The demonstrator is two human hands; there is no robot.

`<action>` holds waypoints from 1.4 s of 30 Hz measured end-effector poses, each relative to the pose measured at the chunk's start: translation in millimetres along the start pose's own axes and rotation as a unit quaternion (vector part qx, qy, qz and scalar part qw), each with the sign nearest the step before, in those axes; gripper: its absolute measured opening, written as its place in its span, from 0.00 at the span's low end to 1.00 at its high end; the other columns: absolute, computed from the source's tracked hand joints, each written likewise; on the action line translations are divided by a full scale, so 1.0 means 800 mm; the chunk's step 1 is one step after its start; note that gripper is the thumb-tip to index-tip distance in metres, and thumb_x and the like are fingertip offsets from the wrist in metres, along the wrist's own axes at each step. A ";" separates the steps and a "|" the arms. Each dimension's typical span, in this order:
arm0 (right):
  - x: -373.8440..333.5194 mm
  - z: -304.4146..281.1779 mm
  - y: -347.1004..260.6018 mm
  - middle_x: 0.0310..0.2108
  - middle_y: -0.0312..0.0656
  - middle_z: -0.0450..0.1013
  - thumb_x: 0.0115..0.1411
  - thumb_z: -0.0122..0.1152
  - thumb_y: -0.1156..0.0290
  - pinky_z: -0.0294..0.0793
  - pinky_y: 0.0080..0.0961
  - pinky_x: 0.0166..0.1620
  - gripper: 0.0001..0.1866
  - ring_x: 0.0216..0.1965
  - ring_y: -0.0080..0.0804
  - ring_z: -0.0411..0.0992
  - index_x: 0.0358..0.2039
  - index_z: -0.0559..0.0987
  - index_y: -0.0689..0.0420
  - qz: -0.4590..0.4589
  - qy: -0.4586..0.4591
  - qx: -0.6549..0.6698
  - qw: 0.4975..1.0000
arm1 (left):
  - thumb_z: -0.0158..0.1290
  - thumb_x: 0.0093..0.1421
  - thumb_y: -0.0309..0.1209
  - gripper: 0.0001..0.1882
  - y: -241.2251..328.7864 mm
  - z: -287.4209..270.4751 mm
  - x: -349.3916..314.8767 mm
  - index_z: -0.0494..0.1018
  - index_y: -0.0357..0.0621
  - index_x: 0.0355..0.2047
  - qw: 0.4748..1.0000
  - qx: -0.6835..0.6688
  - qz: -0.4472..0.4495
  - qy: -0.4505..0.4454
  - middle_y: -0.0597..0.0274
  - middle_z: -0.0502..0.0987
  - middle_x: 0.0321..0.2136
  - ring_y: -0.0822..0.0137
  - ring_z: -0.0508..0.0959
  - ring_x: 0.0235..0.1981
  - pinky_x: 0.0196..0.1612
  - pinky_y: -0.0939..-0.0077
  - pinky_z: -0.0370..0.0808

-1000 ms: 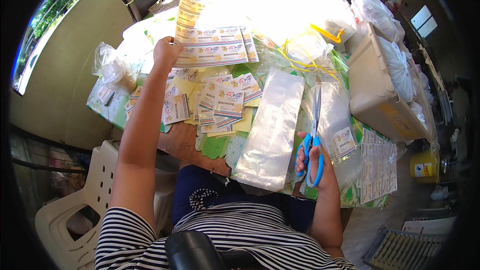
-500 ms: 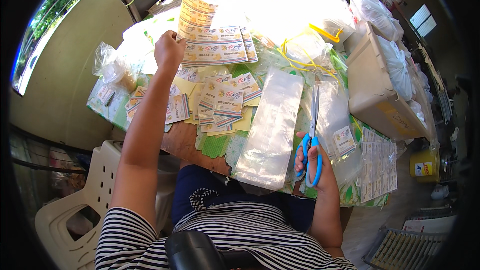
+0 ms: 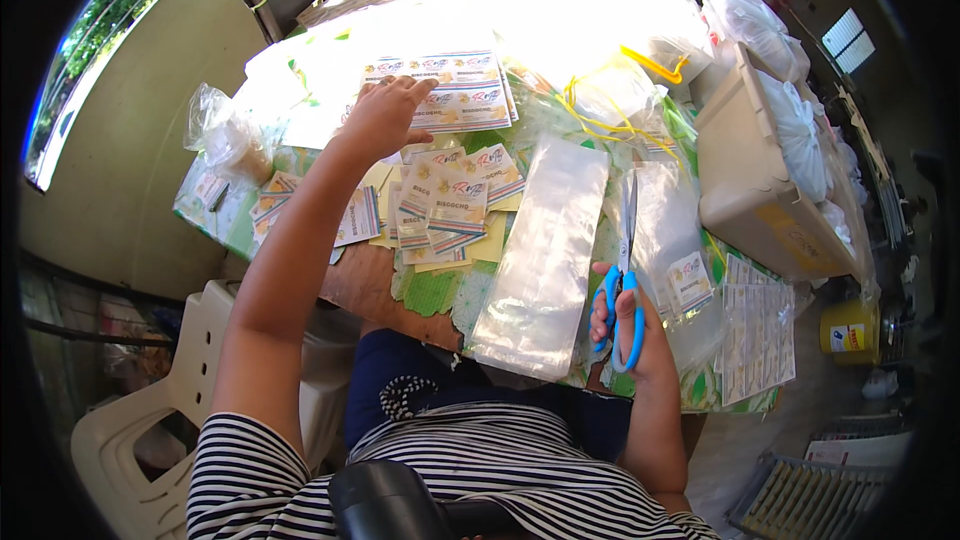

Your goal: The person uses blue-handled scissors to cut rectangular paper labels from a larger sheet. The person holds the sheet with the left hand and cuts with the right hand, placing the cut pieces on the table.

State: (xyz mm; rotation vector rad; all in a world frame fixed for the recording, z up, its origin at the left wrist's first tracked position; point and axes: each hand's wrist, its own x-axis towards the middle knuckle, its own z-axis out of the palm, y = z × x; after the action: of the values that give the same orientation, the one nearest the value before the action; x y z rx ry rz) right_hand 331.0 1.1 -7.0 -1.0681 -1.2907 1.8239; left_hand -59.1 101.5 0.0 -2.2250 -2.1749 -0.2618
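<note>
My left hand (image 3: 388,118) lies with fingers spread on the near-left part of a printed label sheet (image 3: 465,90), which rests flat on the table over other sheets. In my right hand (image 3: 640,328) is a pair of scissors (image 3: 626,285) with blue handles, its blades together and pointing away from me. Between the hands, cut labels (image 3: 458,205) lie in a loose overlapping pile on pale yellow paper. A long stack of clear plastic bags (image 3: 545,250) lies just left of the scissors. More clear plastic with a single label (image 3: 690,280) on it is to their right.
A beige bin (image 3: 765,170) full of white plastic bags stands at the right. Yellow ties (image 3: 610,120) lie toward the back. Bundled label sheets (image 3: 757,340) sit at the right edge, a tied clear bag (image 3: 232,135) at the left. A beige plastic chair (image 3: 165,390) is beside me.
My left hand has lowered the lifted label sheet flat onto the table and opened, moving a little right and nearer. My right hand with the scissors stays in place.
</note>
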 end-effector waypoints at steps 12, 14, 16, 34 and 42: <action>0.001 -0.004 0.002 0.26 0.35 0.63 0.60 0.52 0.43 0.65 0.20 0.29 0.37 0.24 0.21 0.63 0.58 0.63 0.61 0.002 0.001 0.013 1.000 | 0.51 0.60 0.28 0.16 -0.002 -0.012 0.014 0.73 0.46 0.50 0.989 -0.138 0.039 0.037 0.52 0.81 0.32 0.55 0.81 0.34 0.41 0.62 0.76; 0.002 -0.004 0.002 0.26 0.35 0.62 0.59 0.52 0.41 0.65 0.21 0.28 0.40 0.24 0.21 0.63 0.58 0.62 0.62 0.003 0.001 0.009 1.000 | 0.50 0.61 0.28 0.15 -0.002 -0.013 0.015 0.73 0.47 0.49 0.984 -0.169 0.029 0.047 0.53 0.81 0.33 0.55 0.81 0.34 0.40 0.62 0.76; 0.002 -0.004 0.002 0.26 0.35 0.62 0.59 0.52 0.41 0.65 0.21 0.28 0.39 0.24 0.21 0.63 0.58 0.62 0.63 0.002 -0.001 0.011 1.000 | 0.50 0.61 0.27 0.14 0.001 -0.011 0.017 0.74 0.47 0.48 0.991 -0.127 -0.023 0.038 0.54 0.81 0.35 0.54 0.81 0.35 0.41 0.62 0.77; 0.001 -0.004 0.004 0.26 0.35 0.62 0.59 0.53 0.41 0.65 0.21 0.29 0.40 0.24 0.21 0.63 0.58 0.62 0.63 0.008 0.006 0.014 1.000 | 0.51 0.59 0.28 0.08 0.018 0.006 0.015 0.78 0.40 0.35 0.975 0.174 0.121 0.070 0.63 0.76 0.45 0.62 0.72 0.50 0.55 0.64 0.65; -0.001 -0.001 0.007 0.26 0.35 0.63 0.58 0.54 0.42 0.65 0.21 0.29 0.40 0.23 0.21 0.63 0.58 0.62 0.63 0.014 0.010 0.014 1.000 | 0.53 0.58 0.29 0.10 0.007 -0.012 0.031 0.76 0.39 0.38 0.997 -0.010 0.083 -0.006 0.56 0.78 0.31 0.55 0.78 0.35 0.42 0.63 0.74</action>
State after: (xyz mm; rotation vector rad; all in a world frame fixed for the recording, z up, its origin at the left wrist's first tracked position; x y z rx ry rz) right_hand 332.0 -0.5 -12.0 -1.0911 -1.2405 1.8428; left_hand -53.8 124.3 13.4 -2.4061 -1.9867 -0.2683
